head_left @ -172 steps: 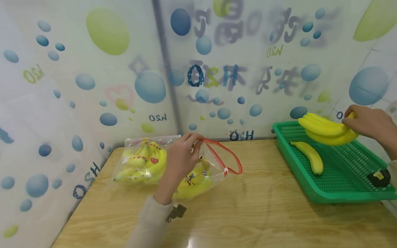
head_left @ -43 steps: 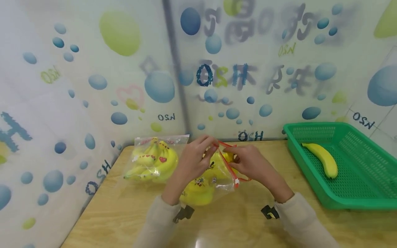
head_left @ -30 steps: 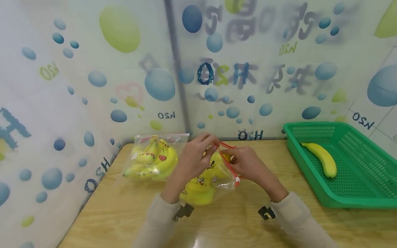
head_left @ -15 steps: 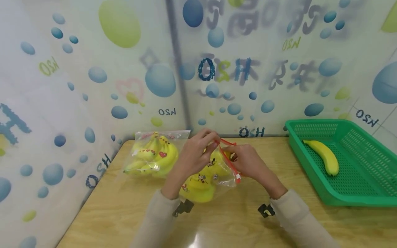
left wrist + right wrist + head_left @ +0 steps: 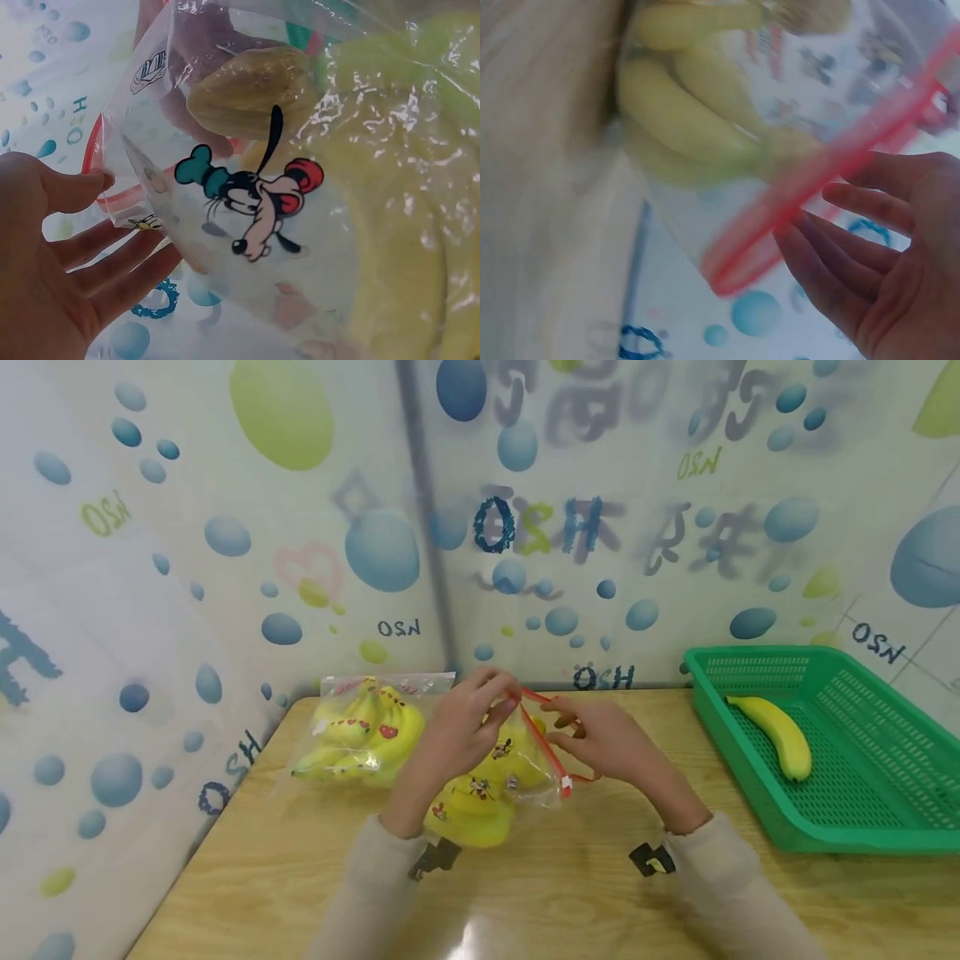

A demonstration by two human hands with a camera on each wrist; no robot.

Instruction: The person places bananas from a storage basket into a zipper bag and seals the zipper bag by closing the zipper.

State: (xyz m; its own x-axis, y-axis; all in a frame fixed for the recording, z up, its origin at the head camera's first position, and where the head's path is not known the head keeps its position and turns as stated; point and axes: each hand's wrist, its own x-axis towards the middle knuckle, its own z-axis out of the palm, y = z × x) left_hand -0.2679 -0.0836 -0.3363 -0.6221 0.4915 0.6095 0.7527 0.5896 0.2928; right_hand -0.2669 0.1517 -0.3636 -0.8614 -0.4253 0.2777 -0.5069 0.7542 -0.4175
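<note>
My left hand [image 5: 468, 722] pinches the red zip edge of a clear zip bag [image 5: 551, 795] printed with cartoon figures, between thumb and fingers. Inside the bag lie yellow bananas [image 5: 468, 827], their stems towards the mouth. At that mouth is my right hand [image 5: 607, 739], fingers spread and loosely bent, holding nothing. In the right wrist view the fingertips [image 5: 789, 229] are close to the red zip strip [image 5: 810, 180]; whether they touch it I cannot tell. The left wrist view shows the left thumb [image 5: 71, 191] on the red edge. A white slider [image 5: 566, 783] sits at the zip's near end.
On the left lies another clear bag [image 5: 438, 683] with bananas inside. A green plastic basket [image 5: 757, 802] stands on the right with a single banana [image 5: 776, 735] in it. The wooden table [image 5: 570, 893] meets a patterned wall covering [image 5: 637, 568] at the back.
The right hand has carried a bunch of bananas from the green basket into the bag and let go. Its fingers have spread and drawn back slightly. The left hand still pinches the edge.
</note>
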